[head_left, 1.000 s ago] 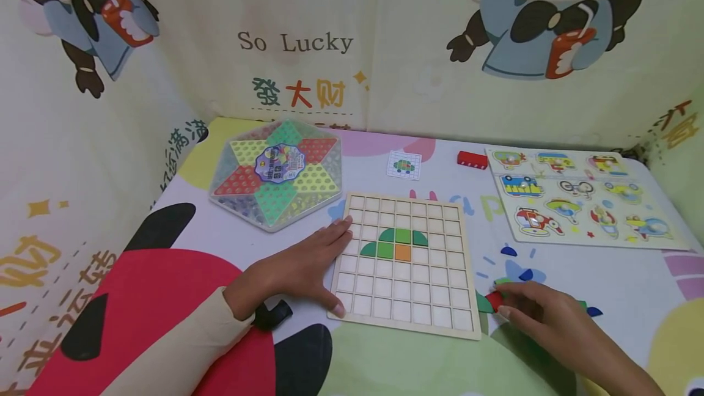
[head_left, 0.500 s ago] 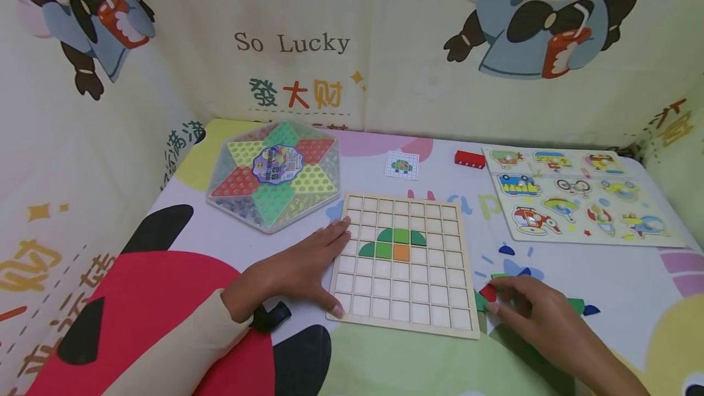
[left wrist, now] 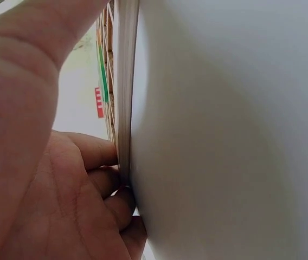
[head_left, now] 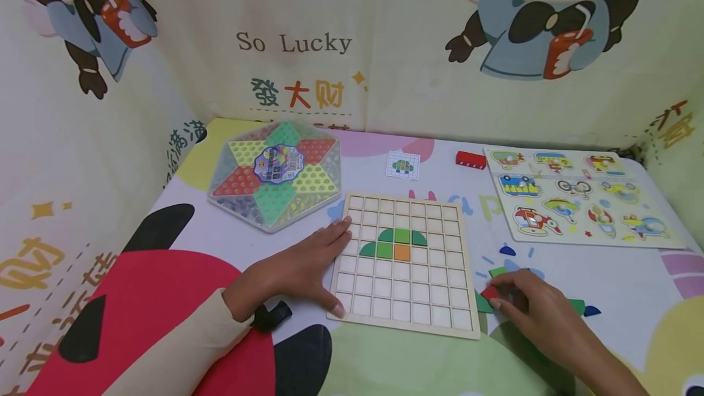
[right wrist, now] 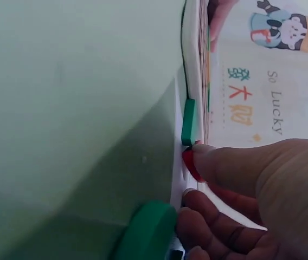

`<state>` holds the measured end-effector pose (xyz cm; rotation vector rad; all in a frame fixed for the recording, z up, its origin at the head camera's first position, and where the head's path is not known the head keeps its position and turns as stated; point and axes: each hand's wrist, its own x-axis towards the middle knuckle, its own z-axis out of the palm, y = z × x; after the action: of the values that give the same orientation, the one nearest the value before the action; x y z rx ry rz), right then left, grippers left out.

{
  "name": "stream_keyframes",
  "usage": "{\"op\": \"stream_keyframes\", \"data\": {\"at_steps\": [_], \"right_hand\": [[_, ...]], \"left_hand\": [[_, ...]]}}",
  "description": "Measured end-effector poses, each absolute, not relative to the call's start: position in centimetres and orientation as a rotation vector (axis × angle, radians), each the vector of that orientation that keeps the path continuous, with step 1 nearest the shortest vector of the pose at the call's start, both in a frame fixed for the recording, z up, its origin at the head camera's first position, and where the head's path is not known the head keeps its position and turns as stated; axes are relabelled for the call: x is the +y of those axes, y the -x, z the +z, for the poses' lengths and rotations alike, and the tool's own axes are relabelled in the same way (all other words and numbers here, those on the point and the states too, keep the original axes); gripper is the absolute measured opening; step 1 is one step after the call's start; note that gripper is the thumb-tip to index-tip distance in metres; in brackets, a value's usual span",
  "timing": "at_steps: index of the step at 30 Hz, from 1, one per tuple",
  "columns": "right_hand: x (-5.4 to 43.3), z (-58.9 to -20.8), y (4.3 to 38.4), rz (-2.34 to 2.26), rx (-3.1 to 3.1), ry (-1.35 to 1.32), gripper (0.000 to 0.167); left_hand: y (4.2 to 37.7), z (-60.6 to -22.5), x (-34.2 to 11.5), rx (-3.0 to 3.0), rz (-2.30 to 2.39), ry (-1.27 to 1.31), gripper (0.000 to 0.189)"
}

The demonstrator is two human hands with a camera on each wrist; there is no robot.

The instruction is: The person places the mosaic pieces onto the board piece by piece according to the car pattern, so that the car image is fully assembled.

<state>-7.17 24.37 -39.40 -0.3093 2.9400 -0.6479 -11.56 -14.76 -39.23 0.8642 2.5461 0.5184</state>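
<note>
My left hand (head_left: 299, 264) rests along the left edge of a square wooden grid board (head_left: 407, 327), its thumb at the near corner and fingers spread farther up. In the left wrist view the fingertips press against the board's side (left wrist: 124, 97). Green pieces (head_left: 385, 250) and an orange square tile (head_left: 403, 253) sit in the grid cells. Right of the board, my right hand (head_left: 541, 316) pinches a small red piece (head_left: 489, 292) between thumb and index finger. A green piece (right wrist: 188, 122) lies just beside it, at the board's edge. Another green piece (right wrist: 148, 230) is under the curled fingers.
Loose blue pieces (head_left: 507, 250) and green pieces (head_left: 577, 305) surround the right hand. Behind the board lie a pattern card (head_left: 403, 165) and a red block (head_left: 470, 160). A hexagonal checkers box (head_left: 275, 176) stands at back left, a vehicle puzzle board (head_left: 583, 200) at back right.
My right hand has shifted slightly with the red piece, and its fingers now cover a blue piece that showed before. The left hand and board stay as they were.
</note>
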Motion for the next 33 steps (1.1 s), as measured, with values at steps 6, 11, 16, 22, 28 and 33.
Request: {"op": "stream_keyframes", "data": {"at_steps": [6,11,16,22,28,33], "right_hand": [[24.3,-39.3,7.1,-0.712,2.926,0.33,0.025],[24.4,-39.2,7.1,-0.786,2.956,0.463,0.025],[24.4,-38.8,7.7,-0.823,2.969,0.55,0.031],[24.1,-38.6,8.6,-0.937,2.945,0.624,0.03],[23.2,-38.5,9.5,-0.975,2.923,0.664,0.03],[22.3,-38.4,10.3,-0.997,2.874,0.718,0.03]], "left_hand": [[11.5,-39.1,-14.7,2.541,0.534,-0.864,0.127],[11.6,-39.1,-14.6,2.537,0.527,-0.863,0.127],[11.6,-39.1,-14.6,2.538,0.503,-0.835,0.127],[11.6,-39.0,-14.7,2.54,0.521,-0.859,0.127],[11.5,-39.0,-14.7,2.537,0.531,-0.874,0.126],[11.6,-39.0,-14.7,2.537,0.532,-0.872,0.126]]}}
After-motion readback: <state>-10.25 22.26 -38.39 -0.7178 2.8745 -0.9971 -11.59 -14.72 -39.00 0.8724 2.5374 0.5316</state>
